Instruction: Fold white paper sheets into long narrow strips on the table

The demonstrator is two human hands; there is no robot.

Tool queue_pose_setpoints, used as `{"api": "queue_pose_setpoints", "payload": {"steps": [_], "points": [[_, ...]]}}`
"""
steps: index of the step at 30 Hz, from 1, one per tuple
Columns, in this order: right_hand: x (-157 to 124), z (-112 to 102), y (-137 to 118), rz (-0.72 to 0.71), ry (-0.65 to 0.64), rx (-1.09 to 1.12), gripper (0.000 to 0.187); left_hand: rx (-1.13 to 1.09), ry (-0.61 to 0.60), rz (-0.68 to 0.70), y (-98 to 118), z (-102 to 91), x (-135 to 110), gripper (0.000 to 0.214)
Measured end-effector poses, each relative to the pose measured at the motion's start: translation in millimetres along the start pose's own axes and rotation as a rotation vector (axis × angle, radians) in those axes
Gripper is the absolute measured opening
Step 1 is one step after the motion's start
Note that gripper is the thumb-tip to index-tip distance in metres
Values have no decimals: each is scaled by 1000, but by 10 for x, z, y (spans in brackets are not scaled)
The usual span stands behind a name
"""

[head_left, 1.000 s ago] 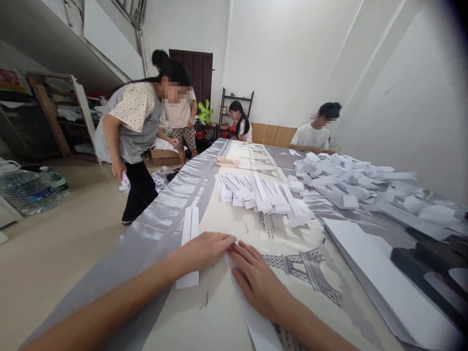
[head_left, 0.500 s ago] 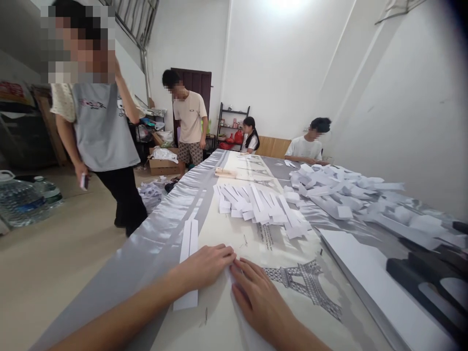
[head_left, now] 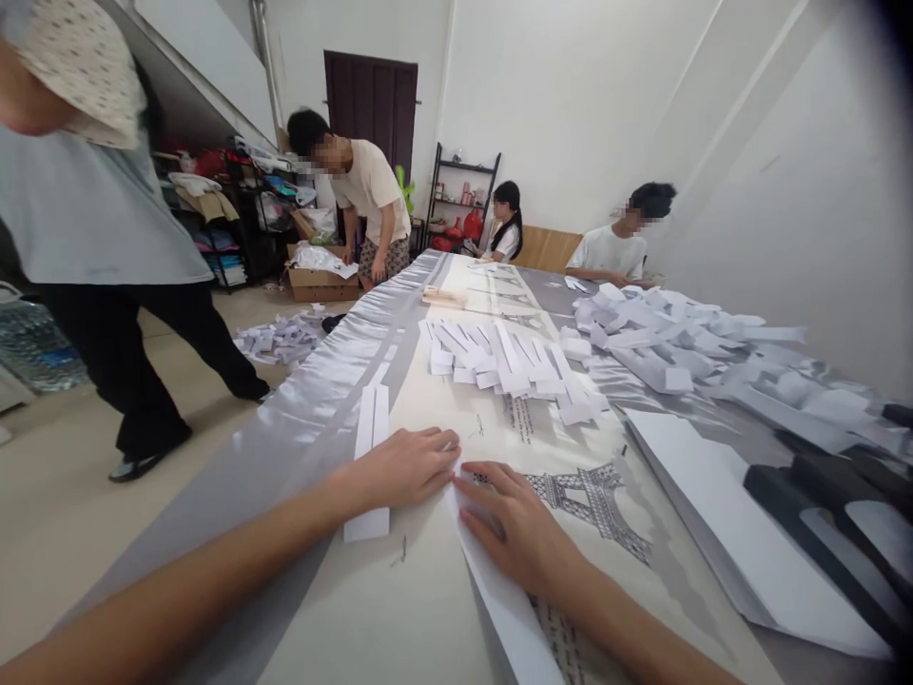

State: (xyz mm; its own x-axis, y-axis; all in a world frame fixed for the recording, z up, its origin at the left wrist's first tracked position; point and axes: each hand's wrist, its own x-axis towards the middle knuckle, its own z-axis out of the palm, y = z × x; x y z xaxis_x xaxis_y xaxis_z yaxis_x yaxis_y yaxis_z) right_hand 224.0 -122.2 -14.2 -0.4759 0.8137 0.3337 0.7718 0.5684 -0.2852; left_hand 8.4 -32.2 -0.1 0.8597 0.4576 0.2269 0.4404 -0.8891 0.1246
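Note:
A white paper strip (head_left: 492,585) runs from the table's near edge up to my fingertips. My left hand (head_left: 410,466) is closed, its fingertips gripping the strip's far end. Close beside it, my right hand (head_left: 514,514) has its fingers bent, with the tips on the strip's right edge near the same end. Left of the strip, a folded white paper piece (head_left: 371,428) with a lengthwise slit lies partly under my left wrist. Farther up the table, a pile of folded white strips (head_left: 506,357) lies on the Eiffel Tower print of the tablecloth (head_left: 342,628).
A stack of white sheets (head_left: 742,533) lies at right, beside a black object (head_left: 820,533). A larger heap of white paper (head_left: 677,333) spreads behind it. Two people sit at the far end. One person stands at left; another bends over a cardboard box (head_left: 324,281).
Both hands stay at the strip's far end, and more of the strip shows below my right hand. The view has tipped down. The nearer standing person has come closer; the other has bent over the box.

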Motion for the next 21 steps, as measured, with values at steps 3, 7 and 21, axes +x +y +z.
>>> {"api": "queue_pose_setpoints", "payload": {"steps": [3, 7, 21], "points": [[-17, 13, -8, -25, -2, -41, 37, -43, 9, 7, -13, 13, 2, 28], [-30, 21, -36, -37, -30, -110, 37, -64, 4, 9, -15, 5, 8, 30], [-71, 125, -87, 3, -5, -187, 32, -94, -45, 69, -112, -43, 3, 32]]}}
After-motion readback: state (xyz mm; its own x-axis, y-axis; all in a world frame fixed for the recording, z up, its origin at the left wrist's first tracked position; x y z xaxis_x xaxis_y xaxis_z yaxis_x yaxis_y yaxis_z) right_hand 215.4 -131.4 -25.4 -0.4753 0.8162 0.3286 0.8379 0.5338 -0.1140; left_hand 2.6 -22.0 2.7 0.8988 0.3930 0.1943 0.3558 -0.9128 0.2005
